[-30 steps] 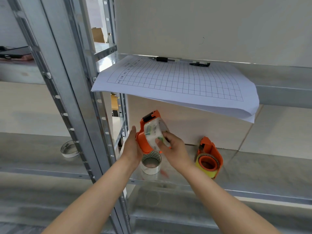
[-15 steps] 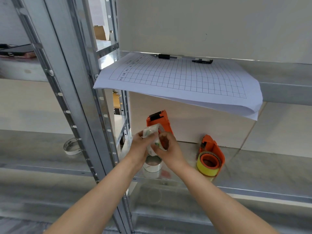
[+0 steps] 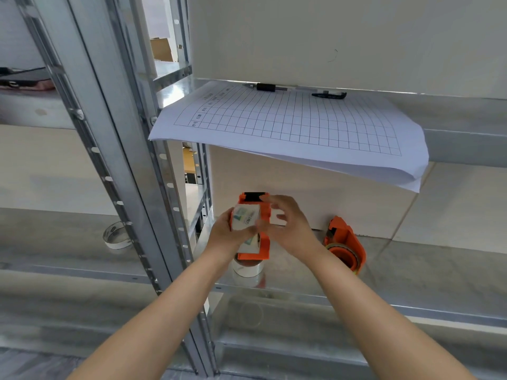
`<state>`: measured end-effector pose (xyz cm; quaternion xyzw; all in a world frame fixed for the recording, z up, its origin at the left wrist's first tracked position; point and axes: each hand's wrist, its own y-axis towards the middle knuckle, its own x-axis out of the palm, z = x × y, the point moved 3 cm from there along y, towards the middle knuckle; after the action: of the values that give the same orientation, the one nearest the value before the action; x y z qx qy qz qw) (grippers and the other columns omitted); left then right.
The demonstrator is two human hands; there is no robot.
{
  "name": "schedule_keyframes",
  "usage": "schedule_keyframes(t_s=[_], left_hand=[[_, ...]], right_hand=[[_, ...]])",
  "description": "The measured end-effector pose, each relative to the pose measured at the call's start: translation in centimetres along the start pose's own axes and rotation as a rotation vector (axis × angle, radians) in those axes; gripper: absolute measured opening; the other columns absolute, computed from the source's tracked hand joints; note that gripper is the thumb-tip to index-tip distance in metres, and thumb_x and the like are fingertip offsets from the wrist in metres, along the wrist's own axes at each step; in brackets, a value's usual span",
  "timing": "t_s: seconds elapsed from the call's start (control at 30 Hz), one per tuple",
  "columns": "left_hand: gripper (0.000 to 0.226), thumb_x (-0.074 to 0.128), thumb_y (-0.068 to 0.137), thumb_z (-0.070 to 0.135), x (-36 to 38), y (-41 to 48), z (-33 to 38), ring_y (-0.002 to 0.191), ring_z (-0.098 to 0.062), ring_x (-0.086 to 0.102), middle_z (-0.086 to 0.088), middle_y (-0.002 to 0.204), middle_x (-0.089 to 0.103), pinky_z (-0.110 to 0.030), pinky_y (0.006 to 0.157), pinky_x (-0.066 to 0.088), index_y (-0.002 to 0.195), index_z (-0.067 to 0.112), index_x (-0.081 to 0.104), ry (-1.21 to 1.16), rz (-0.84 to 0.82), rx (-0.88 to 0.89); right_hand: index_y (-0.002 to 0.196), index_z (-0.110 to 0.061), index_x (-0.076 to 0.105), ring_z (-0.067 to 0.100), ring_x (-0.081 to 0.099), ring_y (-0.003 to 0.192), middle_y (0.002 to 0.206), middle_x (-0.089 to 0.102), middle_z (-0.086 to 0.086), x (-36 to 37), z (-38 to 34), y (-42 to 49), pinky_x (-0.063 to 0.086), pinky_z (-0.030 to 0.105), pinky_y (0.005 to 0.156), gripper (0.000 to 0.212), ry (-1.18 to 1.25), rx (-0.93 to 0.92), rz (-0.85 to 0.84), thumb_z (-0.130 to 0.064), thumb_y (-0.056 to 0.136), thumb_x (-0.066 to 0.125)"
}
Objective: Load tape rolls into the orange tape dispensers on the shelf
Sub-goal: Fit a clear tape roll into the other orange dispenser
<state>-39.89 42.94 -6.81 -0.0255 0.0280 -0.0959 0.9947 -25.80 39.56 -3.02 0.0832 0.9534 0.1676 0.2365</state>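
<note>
An orange tape dispenser [image 3: 264, 215] is held above the metal shelf [image 3: 411, 281], its black blade end pointing up. A white printed tape roll [image 3: 245, 218] sits in it. My left hand [image 3: 227, 234] grips the dispenser and roll from the left side. My right hand [image 3: 288, 223] is at the dispenser's right side, fingers curled against the roll and partly blurred. A second orange dispenser [image 3: 347, 245] loaded with a yellow roll stands on the shelf to the right. A silver tape roll [image 3: 248, 268] stands on the shelf just under my hands.
Gridded paper sheets [image 3: 288, 127] overhang the upper shelf edge above my hands, with two black pens [image 3: 266, 87] behind them. A clear tape roll [image 3: 116, 237] lies on the left shelf bay beyond the perforated steel uprights [image 3: 131, 187].
The dispenser has turned from tilted left to upright with its blade end up. My right hand has shifted from the roll's front to the dispenser's right side.
</note>
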Motion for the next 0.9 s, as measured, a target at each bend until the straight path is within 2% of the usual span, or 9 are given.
schedule_keyframes(t_s=[0.1,0.17,0.23,0.33,0.43,0.53,0.63,0.77,0.9], left_hand=[[0.042,0.071,0.067,0.016,0.7,-0.3,0.5,0.077,0.012,0.061,0.017,0.091,0.065,-0.001,0.052,0.044,0.098,0.041,0.056,0.173,0.038,0.071],[0.055,0.07,0.065,0.021,1.2,-0.3,0.4,0.087,0.003,0.061,0.011,0.104,0.065,-0.002,0.051,0.043,0.116,0.032,0.054,0.221,0.044,0.078],[0.066,0.073,0.065,0.023,1.3,-0.3,0.2,0.092,-0.002,0.059,0.009,0.113,0.062,-0.003,0.054,0.042,0.126,0.027,0.048,0.229,0.064,0.077],[0.084,0.081,0.061,0.026,1.3,-0.3,-0.1,0.092,-0.001,0.055,0.011,0.118,0.057,0.006,0.055,0.037,0.135,0.023,0.041,0.229,0.061,0.103],[0.097,0.084,0.057,0.029,1.3,-0.4,0.0,0.094,0.001,0.05,0.012,0.118,0.053,0.008,0.058,0.036,0.14,0.018,0.034,0.233,0.074,0.087],[0.09,0.083,0.061,0.02,1.4,-0.8,0.3,0.078,0.013,0.049,0.024,0.101,0.05,0.009,0.055,0.034,0.137,0.018,0.035,0.197,0.095,0.065],[0.086,0.081,0.06,0.014,1.0,-1.3,0.2,0.081,0.013,0.051,0.024,0.099,0.052,0.004,0.054,0.039,0.133,0.024,0.037,0.174,0.085,0.075],[0.082,0.078,0.06,0.018,0.6,-2.2,0.0,0.084,0.012,0.057,0.026,0.099,0.051,0.0,0.056,0.044,0.13,0.029,0.037,0.189,0.051,0.11],[0.081,0.079,0.057,0.016,0.2,-2.7,0.7,0.083,0.02,0.056,0.024,0.099,0.053,-0.002,0.056,0.045,0.124,0.035,0.038,0.134,0.061,0.137]], right_hand=[[0.104,-0.014,0.067,0.008,0.053,0.103,0.106,0.061,-0.005,1.0,-0.5,0.5,0.039,0.015,0.09,0.029,-0.151,-0.15,-0.063,-0.015,0.075,0.073],[0.098,-0.012,0.07,0.012,0.057,0.099,0.104,0.067,0.003,1.1,-0.8,1.0,0.041,0.015,0.086,0.021,-0.205,-0.206,-0.071,-0.015,0.078,0.07],[0.093,-0.011,0.07,0.019,0.062,0.093,0.099,0.069,0.007,1.1,-0.9,1.5,0.048,0.026,0.083,0.013,-0.273,-0.239,-0.086,-0.018,0.084,0.063],[0.086,-0.009,0.066,0.025,0.062,0.08,0.088,0.067,0.009,1.5,-0.8,2.2,0.05,0.043,0.073,0.019,-0.392,-0.246,-0.085,-0.021,0.09,0.052],[0.083,-0.01,0.064,0.023,0.06,0.078,0.083,0.065,0.007,1.9,-0.9,3.1,0.05,0.042,0.071,0.017,-0.369,-0.221,-0.074,-0.022,0.089,0.053],[0.081,-0.013,0.064,0.017,0.061,0.08,0.084,0.068,0.001,1.5,-0.2,4.6,0.052,0.04,0.076,0.017,-0.327,-0.093,-0.083,-0.023,0.088,0.053],[0.074,-0.018,0.059,0.013,0.062,0.078,0.082,0.07,-0.004,1.1,0.6,5.7,0.052,0.039,0.076,0.017,-0.322,-0.032,-0.08,-0.025,0.088,0.053],[0.073,-0.021,0.055,0.02,0.061,0.082,0.085,0.067,0.002,0.3,1.3,6.8,0.05,0.036,0.074,0.014,-0.321,0.007,-0.029,-0.023,0.087,0.055],[0.074,-0.011,0.059,0.022,0.061,0.08,0.083,0.067,0.006,0.2,1.5,7.7,0.047,0.032,0.071,0.016,-0.268,0.024,-0.008,-0.019,0.087,0.054]])
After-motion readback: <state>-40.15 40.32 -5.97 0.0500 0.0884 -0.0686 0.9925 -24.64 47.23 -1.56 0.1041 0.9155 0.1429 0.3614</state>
